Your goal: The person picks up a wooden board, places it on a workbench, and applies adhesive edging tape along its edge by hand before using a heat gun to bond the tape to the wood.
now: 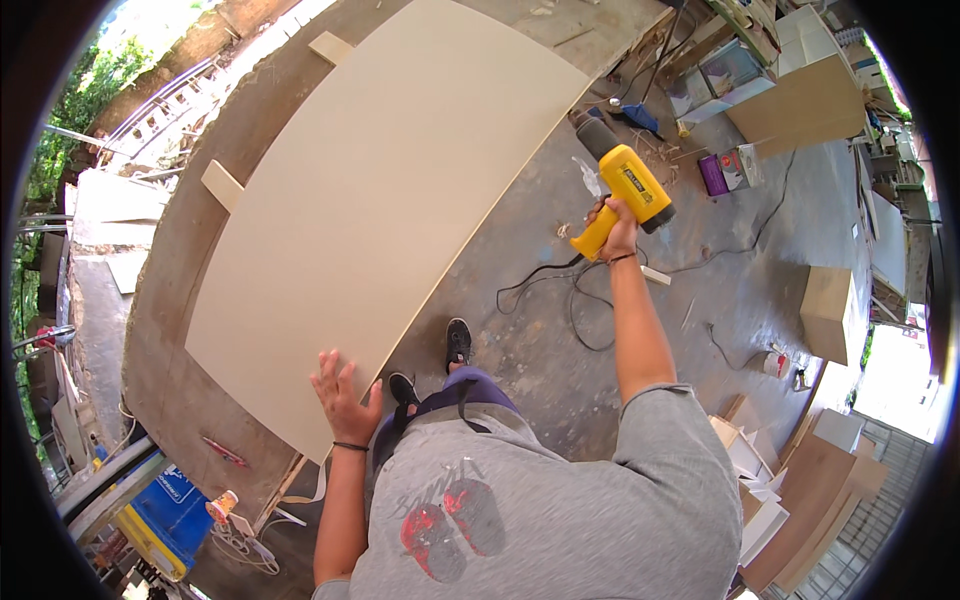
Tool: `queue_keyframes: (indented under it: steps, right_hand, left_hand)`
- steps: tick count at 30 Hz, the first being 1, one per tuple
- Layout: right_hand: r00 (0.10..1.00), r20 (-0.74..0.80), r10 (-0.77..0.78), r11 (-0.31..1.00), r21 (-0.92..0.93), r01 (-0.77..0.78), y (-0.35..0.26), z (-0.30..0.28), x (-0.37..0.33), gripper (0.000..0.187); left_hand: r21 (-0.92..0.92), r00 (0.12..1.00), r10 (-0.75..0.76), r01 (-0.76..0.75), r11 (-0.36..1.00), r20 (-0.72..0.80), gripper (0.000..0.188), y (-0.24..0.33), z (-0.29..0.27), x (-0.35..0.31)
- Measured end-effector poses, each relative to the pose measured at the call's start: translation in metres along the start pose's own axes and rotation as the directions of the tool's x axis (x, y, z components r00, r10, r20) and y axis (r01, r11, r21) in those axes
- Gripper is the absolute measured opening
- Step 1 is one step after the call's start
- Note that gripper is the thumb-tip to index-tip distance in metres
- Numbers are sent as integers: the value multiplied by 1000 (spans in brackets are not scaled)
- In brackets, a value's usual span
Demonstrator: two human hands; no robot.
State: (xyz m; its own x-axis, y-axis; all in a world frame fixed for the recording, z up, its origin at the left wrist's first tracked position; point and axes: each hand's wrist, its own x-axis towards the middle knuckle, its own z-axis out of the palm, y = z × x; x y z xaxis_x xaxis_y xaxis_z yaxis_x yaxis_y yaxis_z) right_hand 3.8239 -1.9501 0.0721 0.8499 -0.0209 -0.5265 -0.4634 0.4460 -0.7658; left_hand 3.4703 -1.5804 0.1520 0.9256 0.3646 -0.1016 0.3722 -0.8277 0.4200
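My right hand (618, 232) is wrapped round the handle of a yellow heat gun (634, 186), held out beside the panel's right edge. Its dark nozzle points up and left, toward the far part of that edge, and a black cord trails from the handle. A large cream panel (390, 190) lies flat before me. On the panel's near corner, close to its right edge, my left hand (347, 398) rests with the fingers spread and nothing in them.
Wooden strips (222, 186) stick out from under the panel's left side, over a worn worktable (160, 330). Loops of black cord (585, 320) lie on the concrete floor. To the right are a purple box (715, 175) and a wooden box (828, 313). A blue bin (165, 505) stands lower left.
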Motion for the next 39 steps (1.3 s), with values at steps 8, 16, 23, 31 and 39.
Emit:
queue_keyframes:
  steps: [8,16,23,31,39]
  right_hand:
    - [997,-51,-57,998,5,58,-30,-1,51,14]
    - [998,-32,-53,998,-40,51,-48,5,62,13]
    - [999,2,-53,995,-81,53,-35,3,29,15]
    - [997,44,69,989,-131,-63,0,-2,-45,20]
    - [982,118,151,975,-182,-128,43,3,-140,19]
  left_hand:
    - [1,1000,-11,11,1000,13,48,-3,1,-3]
    - [6,999,12,-13,1000,51,52,-14,-1,-8]
    - [20,979,88,-93,995,182,58,-24,-15,-12]
    - [-7,977,126,-127,992,170,56,-44,-20,-34]
    - [-13,980,151,-151,989,133,57,-74,-28,-67]
